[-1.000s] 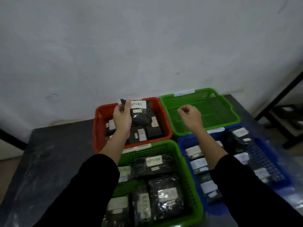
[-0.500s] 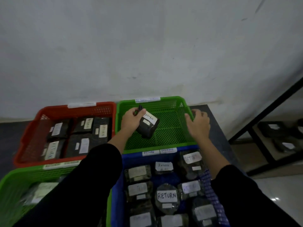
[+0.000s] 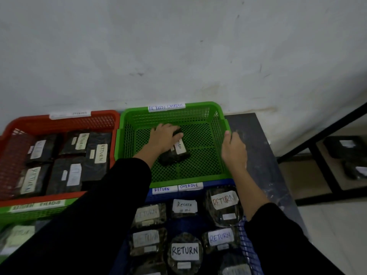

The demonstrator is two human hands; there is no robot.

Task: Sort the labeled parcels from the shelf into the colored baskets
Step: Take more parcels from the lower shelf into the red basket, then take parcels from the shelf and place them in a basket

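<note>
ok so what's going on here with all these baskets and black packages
A person is sorting black parcels into labelled baskets. The left hand is setting a black parcel marked RETURN on the floor of the far green basket, which holds nothing else. The right hand grips that basket's right rim. The red basket beside it and the blue basket nearer the camera already hold several labelled parcels.

A black parcel [image 3: 174, 153] with a white "RETURN" label is laid flat on the mesh floor of the far green basket [image 3: 216, 116], which is tagged "RETURN OVERDUE" and otherwise holds nothing.
</note>
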